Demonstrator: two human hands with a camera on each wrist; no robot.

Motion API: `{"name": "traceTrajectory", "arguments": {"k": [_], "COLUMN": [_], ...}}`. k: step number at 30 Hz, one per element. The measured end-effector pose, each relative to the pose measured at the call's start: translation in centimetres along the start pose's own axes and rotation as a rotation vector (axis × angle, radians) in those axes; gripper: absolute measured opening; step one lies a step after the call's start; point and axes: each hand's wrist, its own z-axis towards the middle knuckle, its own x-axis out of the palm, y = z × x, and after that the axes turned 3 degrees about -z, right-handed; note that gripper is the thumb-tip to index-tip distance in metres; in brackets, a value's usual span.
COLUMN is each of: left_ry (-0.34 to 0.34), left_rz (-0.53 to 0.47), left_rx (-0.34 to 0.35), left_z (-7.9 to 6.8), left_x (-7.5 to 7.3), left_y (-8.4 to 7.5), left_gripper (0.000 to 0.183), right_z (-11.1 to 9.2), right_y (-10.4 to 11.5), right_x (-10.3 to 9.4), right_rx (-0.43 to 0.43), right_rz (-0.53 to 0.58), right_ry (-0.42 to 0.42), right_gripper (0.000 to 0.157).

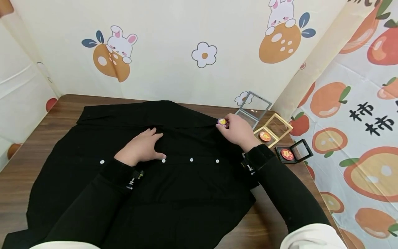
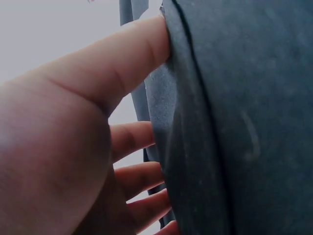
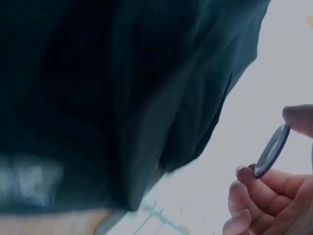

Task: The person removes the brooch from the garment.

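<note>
A black shirt point(image 1: 186, 183) with a row of white buttons point(image 1: 191, 159) lies spread over the wooden table. My left hand point(image 1: 140, 147) rests on the cloth with its fingers spread, the thumb by one button. In the left wrist view, thumb and fingertips touch the dark fabric point(image 2: 259, 122). Between thumb and fingers, my right hand point(image 1: 240, 131) pinches a round badge point(image 1: 222, 121) with a purple rim and a yellow design. The badge point(image 3: 272, 150) shows as a thin disc in the right wrist view, held apart from the cloth there.
Three open small cases stand at the table's right side: a grey-framed one point(image 1: 260, 98), a yellow one point(image 1: 284, 123) with an orange badge point(image 1: 265, 136), and a black one point(image 1: 306, 148) with a red badge point(image 1: 287, 154). Patterned cloth walls point(image 1: 174, 83) border the table point(image 1: 18, 193).
</note>
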Motion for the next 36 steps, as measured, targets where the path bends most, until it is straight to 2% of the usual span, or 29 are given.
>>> {"name": "traceTrajectory", "arguments": {"k": [9, 14, 22, 36], "left_ry": [-0.004, -0.003, -0.002, 0.009], "left_rz": [0.066, 0.068, 0.076, 0.075], "left_rx": [0.021, 0.014, -0.001, 0.001], "left_z": [-0.1, -0.1, -0.1, -0.1], "left_x": [0.2, 0.0, 0.3, 0.0], "left_y": [0.1, -0.1, 0.0, -0.1], "left_gripper": [0.089, 0.089, 0.091, 0.091], "right_z": [2.6, 3.2, 3.8, 4.7], "right_y": [-5.0, -6.9, -7.8, -8.6], "right_x": [-0.7, -1.1, -1.1, 1.1], "right_rx": [0.175, 0.27, 0.361, 0.42], "right_rz": [-0.097, -0.111, -0.087, -0.133], "right_ry": [-0.011, 0.015, 0.062, 0.14], "right_gripper": [0.049, 0.051, 0.055, 0.074]}}
